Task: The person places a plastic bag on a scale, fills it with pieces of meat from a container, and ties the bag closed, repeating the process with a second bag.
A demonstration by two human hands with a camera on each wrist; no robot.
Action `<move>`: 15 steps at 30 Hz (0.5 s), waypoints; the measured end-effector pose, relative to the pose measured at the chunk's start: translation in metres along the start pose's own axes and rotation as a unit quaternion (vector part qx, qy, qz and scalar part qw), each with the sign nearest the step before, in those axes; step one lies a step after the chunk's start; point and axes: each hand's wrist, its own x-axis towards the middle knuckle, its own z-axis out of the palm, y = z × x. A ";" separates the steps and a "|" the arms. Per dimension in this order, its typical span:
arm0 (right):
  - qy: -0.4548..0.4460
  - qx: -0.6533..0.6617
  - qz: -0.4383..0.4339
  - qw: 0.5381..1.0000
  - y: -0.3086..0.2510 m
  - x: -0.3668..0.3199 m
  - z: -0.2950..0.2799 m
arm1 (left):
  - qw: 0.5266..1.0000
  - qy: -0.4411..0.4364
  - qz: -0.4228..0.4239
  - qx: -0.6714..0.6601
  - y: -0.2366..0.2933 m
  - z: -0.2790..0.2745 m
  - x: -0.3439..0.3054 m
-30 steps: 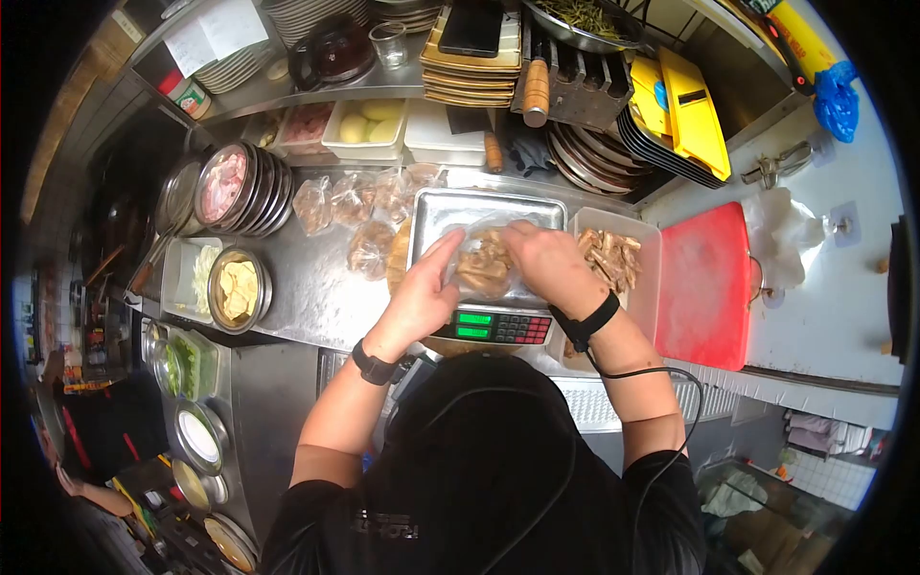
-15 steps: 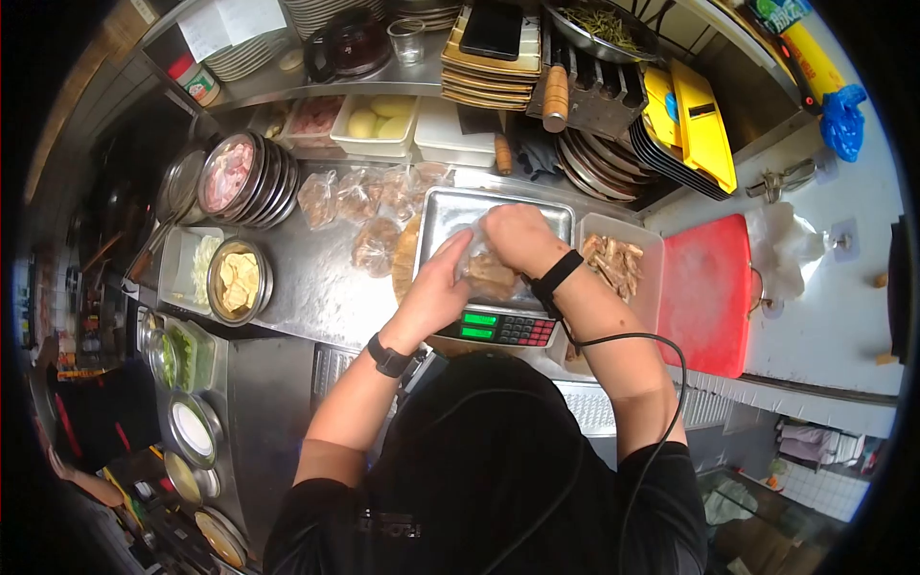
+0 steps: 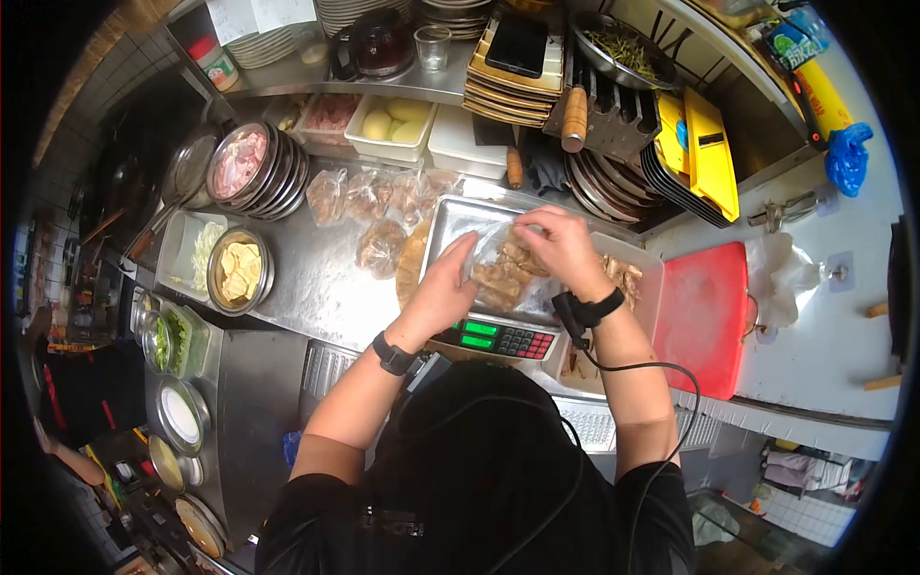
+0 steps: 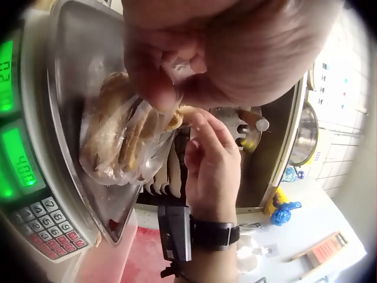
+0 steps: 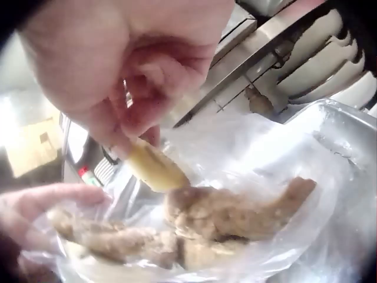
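Observation:
On the steel tray (image 3: 450, 222) of a digital scale (image 3: 494, 338) lies a clear plastic bag (image 5: 247, 138) with several brown chunks of cooked meat (image 5: 235, 215) inside. My left hand (image 3: 441, 295) holds the bag's open edge at its left side, its thumb and fingers about the film in the left wrist view. Over the bag's mouth, my right hand (image 3: 565, 251) pinches a yellowish-brown piece (image 5: 156, 168) between thumb and fingertips. The piece's lower end meets the chunks in the right wrist view. Green digits glow on the scale's display (image 4: 17, 153).
Right of the scale stands a plastic tub (image 3: 649, 287) with more brown pieces, beside a red cutting board (image 3: 704, 316). Several filled bags (image 3: 381, 247) lie to the left. Farther left are a bowl of yellow slices (image 3: 240, 273) and stacked metal plates (image 3: 278, 177). A shelf runs behind.
My right hand moved left over the bag, then back right, and now pinches a piece at its mouth. The bag's mouth has spread wider, and its chunks show more plainly. My left hand stays beside it.

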 end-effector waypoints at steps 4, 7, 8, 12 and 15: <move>0.030 0.196 0.104 0.975 -0.003 -0.003 -0.022 | 0.999 0.034 0.033 0.006 0.023 -0.009 -0.002; 0.022 0.298 0.142 0.944 -0.024 -0.004 -0.033 | 0.979 0.173 0.069 0.084 0.044 -0.017 -0.005; 0.006 0.321 0.148 0.935 -0.037 -0.003 -0.035 | 0.981 0.168 0.083 0.058 0.055 -0.021 -0.006; -0.046 0.347 0.107 0.931 -0.064 -0.002 -0.015 | 0.991 0.099 0.082 -0.037 0.060 -0.028 -0.010; -0.094 0.317 0.072 0.941 -0.076 0.002 -0.002 | 0.990 0.078 0.036 -0.112 0.059 -0.035 -0.021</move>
